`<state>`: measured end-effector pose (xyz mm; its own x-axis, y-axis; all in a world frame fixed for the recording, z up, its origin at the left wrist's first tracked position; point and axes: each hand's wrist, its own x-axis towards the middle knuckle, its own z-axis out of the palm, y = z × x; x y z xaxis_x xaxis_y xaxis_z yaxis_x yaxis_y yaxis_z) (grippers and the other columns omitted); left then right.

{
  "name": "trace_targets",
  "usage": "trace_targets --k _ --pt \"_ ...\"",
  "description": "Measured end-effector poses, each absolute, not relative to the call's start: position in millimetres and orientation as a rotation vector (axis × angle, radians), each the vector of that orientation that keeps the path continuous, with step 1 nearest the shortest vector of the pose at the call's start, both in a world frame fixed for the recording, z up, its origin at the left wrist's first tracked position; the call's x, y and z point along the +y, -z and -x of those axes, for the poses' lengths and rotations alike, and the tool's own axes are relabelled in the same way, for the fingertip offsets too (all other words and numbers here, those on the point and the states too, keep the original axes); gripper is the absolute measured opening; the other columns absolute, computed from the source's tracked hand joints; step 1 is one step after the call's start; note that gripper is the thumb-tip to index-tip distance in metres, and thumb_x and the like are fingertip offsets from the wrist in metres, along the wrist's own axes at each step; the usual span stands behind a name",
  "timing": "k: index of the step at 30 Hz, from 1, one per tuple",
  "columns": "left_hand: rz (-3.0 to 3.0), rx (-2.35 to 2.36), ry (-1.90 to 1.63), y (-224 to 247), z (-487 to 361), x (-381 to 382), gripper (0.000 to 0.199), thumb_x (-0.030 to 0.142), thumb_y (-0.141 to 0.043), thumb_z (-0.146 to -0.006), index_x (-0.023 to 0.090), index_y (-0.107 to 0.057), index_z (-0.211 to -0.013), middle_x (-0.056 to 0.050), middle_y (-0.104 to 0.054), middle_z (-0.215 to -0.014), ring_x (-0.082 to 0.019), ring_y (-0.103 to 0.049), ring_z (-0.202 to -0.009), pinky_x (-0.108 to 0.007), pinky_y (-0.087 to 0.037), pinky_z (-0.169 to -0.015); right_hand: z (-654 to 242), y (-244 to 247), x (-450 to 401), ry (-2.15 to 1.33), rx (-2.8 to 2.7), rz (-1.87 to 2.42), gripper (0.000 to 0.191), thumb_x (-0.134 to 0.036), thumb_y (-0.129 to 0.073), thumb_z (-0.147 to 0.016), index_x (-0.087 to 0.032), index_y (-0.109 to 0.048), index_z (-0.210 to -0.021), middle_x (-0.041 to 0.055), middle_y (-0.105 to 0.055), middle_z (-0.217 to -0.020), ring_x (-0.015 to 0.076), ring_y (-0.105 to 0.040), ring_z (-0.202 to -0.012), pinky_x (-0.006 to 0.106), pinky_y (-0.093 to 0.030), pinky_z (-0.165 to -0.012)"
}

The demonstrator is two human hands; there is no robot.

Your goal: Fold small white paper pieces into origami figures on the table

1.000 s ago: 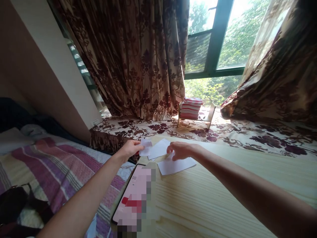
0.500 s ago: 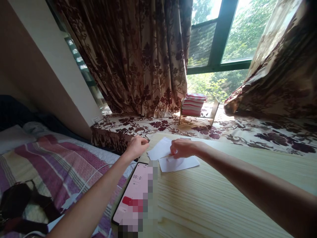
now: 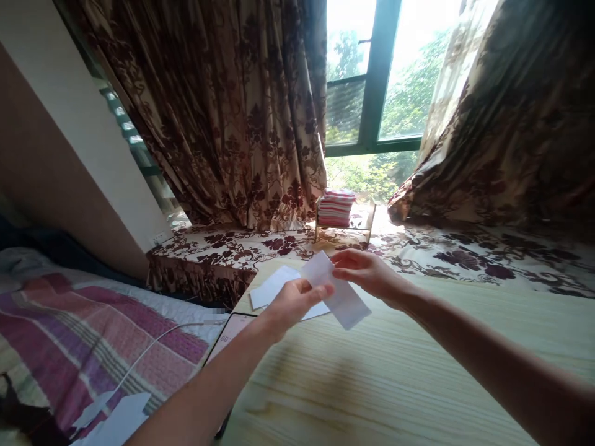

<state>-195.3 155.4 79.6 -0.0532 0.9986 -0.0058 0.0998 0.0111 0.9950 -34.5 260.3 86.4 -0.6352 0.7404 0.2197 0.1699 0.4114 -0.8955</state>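
A narrow white sheet of paper (image 3: 349, 305) is raised above the wooden table, tilted, between both hands. My left hand (image 3: 294, 300) pinches its near-left edge, thumb lying on top. At its upper right side, my right hand (image 3: 360, 272) grips the same sheet between thumb and fingers. More white papers (image 3: 274, 286) lie on the table beneath and to the left, partly covered by my left hand and the raised sheet. A phone (image 3: 239, 322) with a lit screen lies at the table's left edge, mostly hidden under my left forearm.
The wooden table (image 3: 418, 365) reaches to a sill with a floral cloth (image 3: 223, 244). A small stand there holds folded red-and-white striped cloths (image 3: 335, 207). To the left is a bed with a striped cover (image 3: 153, 337) and a white cable (image 3: 155, 342).
My right hand has lifted a white sheet off the table. My left hand has moved right from beside the papers and taken hold of it too. The view has shifted rightward.
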Motion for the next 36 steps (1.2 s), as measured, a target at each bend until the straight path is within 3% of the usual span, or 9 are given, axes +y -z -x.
trace_targets --k 4,10,15,19,23,27,31,33,36 --pt "-1.174 1.179 -1.223 -79.2 131.1 154.3 0.039 0.039 -0.072 -0.067 0.011 -0.074 -0.094 -0.011 -0.074 -0.091 -0.023 -0.064 -0.087 -0.033 -0.045 -0.082 -24.7 -88.5 232.6 -1.329 -1.826 0.818 0.037 -0.041 -0.060 -0.079 -0.018 -0.064 -0.108 0.0095 -0.069 -0.103 0.0182 -0.065 -0.082 0.032 -0.052 -0.068" --pt "-1.176 1.052 -1.041 -93.5 60.6 148.9 0.032 0.034 -0.071 -0.069 0.009 -0.076 -0.088 -0.011 -0.074 -0.078 -0.023 -0.064 -0.078 -0.035 -0.046 -0.078 -113.7 -83.6 188.5 -1.401 -1.743 0.855 0.030 -0.039 -0.066 -0.077 -0.013 -0.069 -0.090 0.0024 -0.064 -0.070 0.0094 -0.049 -0.055 0.022 -0.038 -0.047" --pt "-1.149 0.950 -0.904 -98.4 20.5 143.8 0.028 0.031 -0.070 -0.071 0.010 -0.076 -0.088 -0.009 -0.072 -0.074 -0.018 -0.061 -0.074 -0.030 -0.045 -0.076 -154.6 -75.7 167.9 -1.455 -1.652 0.788 0.026 -0.039 -0.060 -0.083 -0.017 -0.063 -0.097 0.0000 -0.059 -0.070 0.0086 -0.044 -0.054 0.020 -0.032 -0.046" --pt "-1.031 0.927 -0.850 -99.9 7.5 141.4 0.022 0.029 -0.072 -0.070 0.010 -0.076 -0.079 -0.005 -0.068 -0.066 -0.011 -0.053 -0.063 -0.022 -0.042 -0.065 -170.3 -73.8 160.9 -1.329 -1.645 0.686 0.014 -0.030 -0.058 -0.083 -0.018 -0.064 -0.081 -0.0001 -0.056 -0.072 0.0093 -0.047 -0.058 0.020 -0.035 -0.048" --pt "-0.903 0.838 -0.846 -100.8 8.3 139.3 0.024 0.033 -0.066 -0.075 0.010 -0.074 -0.079 -0.007 -0.068 -0.072 -0.013 -0.052 -0.063 -0.024 -0.043 -0.061 -174.1 -73.5 159.9 -1.128 -1.750 0.682 0.021 -0.019 -0.047 -0.087 -0.019 -0.065 -0.075 -0.0015 -0.049 -0.067 0.0093 -0.045 -0.056 0.020 -0.034 -0.047" --pt "-0.932 0.860 -0.947 -97.9 11.5 137.1 0.040 0.048 -0.063 -0.079 0.010 -0.074 -0.088 -0.009 -0.068 -0.075 -0.014 -0.054 -0.067 -0.024 -0.042 -0.062 -169.1 -70.1 162.5 -0.852 -1.888 0.666 0.027 -0.013 -0.043 -0.088 -0.022 -0.068 -0.085 0.0001 -0.053 -0.071 0.0117 -0.051 -0.063 0.022 -0.040 -0.055" --pt "-0.879 0.957 -1.038 -90.2 11.3 136.3 0.036 0.042 -0.079 -0.065 0.010 -0.075 -0.082 -0.007 -0.068 -0.069 -0.010 -0.050 -0.059 -0.020 -0.036 -0.055 -160.6 -66.8 166.0 -0.839 -1.832 0.775 0.031 -0.017 -0.050 -0.086 -0.026 -0.061 -0.113 0.0015 -0.061 -0.080 0.0148 -0.055 -0.071 0.026 -0.045 -0.064" --pt "-0.817 0.961 -1.076 -86.0 10.9 136.4 0.035 0.041 -0.083 -0.059 0.011 -0.076 -0.078 -0.006 -0.068 -0.068 -0.010 -0.050 -0.059 -0.019 -0.036 -0.055 -156.4 -68.3 167.0 -0.987 -1.714 0.851 0.023 -0.025 -0.056 -0.084 -0.022 -0.062 -0.106 0.0009 -0.061 -0.075 0.0145 -0.053 -0.067 0.026 -0.045 -0.062" --pt "-0.785 0.933 -1.081 -82.2 12.0 136.1 0.034 0.039 -0.084 -0.058 0.012 -0.077 -0.078 -0.006 -0.069 -0.066 -0.010 -0.053 -0.059 -0.019 -0.038 -0.056 -151.9 -73.5 168.0 -1.242 -1.580 0.892 0.019 -0.036 -0.063 -0.079 -0.017 -0.061 -0.077 -0.0011 -0.056 -0.063 0.0117 -0.047 -0.058 0.023 -0.039 -0.052"
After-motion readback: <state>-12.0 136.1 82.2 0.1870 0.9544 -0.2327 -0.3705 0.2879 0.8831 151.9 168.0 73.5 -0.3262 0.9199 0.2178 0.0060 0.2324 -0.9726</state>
